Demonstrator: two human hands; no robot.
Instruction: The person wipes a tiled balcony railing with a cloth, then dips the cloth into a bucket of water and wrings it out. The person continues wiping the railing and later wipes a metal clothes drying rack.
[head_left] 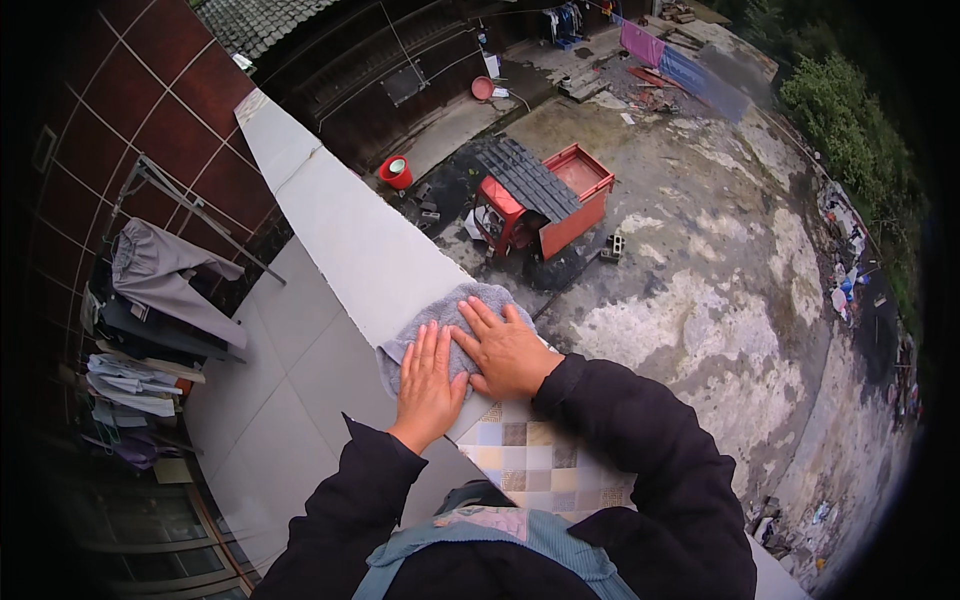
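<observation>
A grey cloth (408, 332) lies spread across the top of a white ledge (350, 245). My left hand (430, 385) rests flat on its near part, fingers stretched out and pointing away from me. Beside it, my right hand (505, 350) presses on the cloth too, its fingers extended toward the upper left. The two hands almost touch at the thumbs. Much of the cloth is hidden under them. Closer to my body the ledge shows patterned square tiles (535, 455).
Left of the ledge is a tiled balcony floor (290, 400) with a rack of hanging clothes (165, 285). On the right it drops to a yard below, where a red three-wheeled vehicle (575, 225) stands. A red bucket (396, 173) sits near the dark building.
</observation>
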